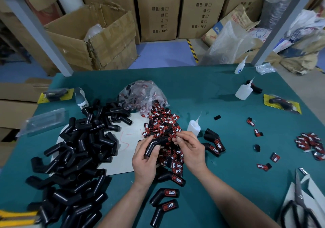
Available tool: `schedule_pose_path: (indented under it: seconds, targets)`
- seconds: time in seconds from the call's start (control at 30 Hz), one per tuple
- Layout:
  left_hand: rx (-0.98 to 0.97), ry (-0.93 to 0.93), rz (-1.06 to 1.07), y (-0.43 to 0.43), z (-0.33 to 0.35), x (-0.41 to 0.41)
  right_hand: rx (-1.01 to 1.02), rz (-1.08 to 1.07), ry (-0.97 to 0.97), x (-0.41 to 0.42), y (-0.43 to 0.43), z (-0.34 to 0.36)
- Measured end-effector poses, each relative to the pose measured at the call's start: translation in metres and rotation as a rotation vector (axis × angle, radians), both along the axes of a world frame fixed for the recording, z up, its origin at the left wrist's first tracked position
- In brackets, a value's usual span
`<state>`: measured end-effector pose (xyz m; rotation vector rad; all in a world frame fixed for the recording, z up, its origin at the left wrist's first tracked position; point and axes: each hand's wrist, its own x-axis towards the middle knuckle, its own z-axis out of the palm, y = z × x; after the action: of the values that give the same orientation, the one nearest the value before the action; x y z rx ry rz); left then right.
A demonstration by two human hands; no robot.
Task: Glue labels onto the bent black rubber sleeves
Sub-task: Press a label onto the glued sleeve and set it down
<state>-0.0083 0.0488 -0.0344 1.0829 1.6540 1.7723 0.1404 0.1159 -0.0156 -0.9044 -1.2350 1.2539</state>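
Fingers [143, 144] of our left hand [146, 159] curl round a bent black rubber sleeve [156, 143], with the thumb pressed along its lower leg and the elbow of the sleeve pointing up and away from us. Our right hand [190, 148] sits just beside it. Its thumb and forefinger [181, 136] are pinched on what looks like one label [174, 136] at the near edge of the label heap [163, 125]; the other fingers are loosely curled. The held sleeve hovers over that heap, whose red-and-black pieces spill from a clear plastic bag [142, 94] farther back.

To our left, a big pile of plain black sleeves [79, 148] covers most of a pale sheet [123, 136] on the green table [219, 96]. A small glue bottle [193, 125] stands just beyond our right hand. Right of it lie two labelled sleeves [214, 145], touching each other. More labelled sleeves [165, 195] lie between our forearms, near the table's front edge.

Loose labels [309, 143] are scattered toward the right side, well apart from the heap. Scissors [299, 205] rest on white sheets at the lower right. Two further glue bottles [243, 90] stand toward the far right corner, and a yellow-carded sleeve pack [281, 103] lies near them. Cardboard boxes [158, 13] are stacked behind the table.
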Motion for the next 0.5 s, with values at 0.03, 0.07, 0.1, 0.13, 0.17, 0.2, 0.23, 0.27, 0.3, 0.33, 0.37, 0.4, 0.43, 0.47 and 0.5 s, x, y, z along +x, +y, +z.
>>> schedule_pose_path:
  seconds: [0.03, 0.07, 0.1, 0.13, 0.17, 0.2, 0.23, 0.27, 0.3, 0.33, 0.37, 0.4, 0.43, 0.47, 0.5]
  targets:
    - [-0.001, -0.011, -0.002, -0.0003, 0.0001, 0.0004, -0.016, 0.006, 0.021, 0.0001, 0.0000, -0.0001]
    - [0.001, -0.034, -0.007, -0.0005, 0.0003, 0.0010, -0.043, 0.008, 0.039, 0.0001, 0.0003, 0.0001]
    - [-0.001, -0.063, -0.020, -0.0004, 0.0006, 0.0012, -0.081, 0.007, 0.050, 0.0001, 0.0008, 0.0001]
    - [-0.007, -0.084, -0.031, 0.0000, 0.0009, 0.0016, -0.127, 0.006, 0.058, 0.0000, 0.0013, -0.0003]
    - [-0.015, -0.098, -0.039, 0.0002, 0.0007, 0.0017, -0.167, 0.005, 0.066, 0.0002, 0.0016, -0.0009]
    - [-0.024, -0.112, -0.047, 0.0003, 0.0005, 0.0020, -0.189, 0.002, 0.071, 0.0000, 0.0019, -0.0012]
    - [-0.033, -0.133, -0.051, 0.0001, 0.0000, 0.0020, -0.193, 0.001, 0.069, 0.0000, 0.0018, -0.0013]
    - [-0.041, -0.150, -0.052, -0.0002, 0.0001, 0.0021, -0.190, 0.002, 0.061, -0.0001, 0.0018, -0.0011]
    - [-0.045, -0.159, -0.049, -0.0003, -0.0001, 0.0019, -0.187, 0.004, 0.052, -0.0002, 0.0017, -0.0007]
    - [-0.045, -0.162, -0.045, -0.0003, -0.0001, 0.0017, -0.187, 0.007, 0.043, -0.0002, 0.0014, -0.0006]
    - [-0.042, -0.163, -0.038, 0.0000, 0.0003, 0.0017, -0.187, 0.011, 0.035, -0.0001, 0.0008, -0.0005]
    - [-0.039, -0.160, -0.031, 0.0002, 0.0012, 0.0018, -0.186, 0.015, 0.027, -0.0001, 0.0003, -0.0004]
    - [-0.040, -0.154, -0.027, 0.0006, 0.0016, 0.0018, -0.186, 0.019, 0.019, 0.0000, 0.0000, -0.0003]
    - [-0.042, -0.152, -0.026, 0.0008, 0.0016, 0.0023, -0.186, 0.022, 0.009, 0.0001, 0.0001, 0.0000]
    - [-0.043, -0.154, -0.027, 0.0008, 0.0019, 0.0028, -0.184, 0.027, 0.000, 0.0004, 0.0003, 0.0001]
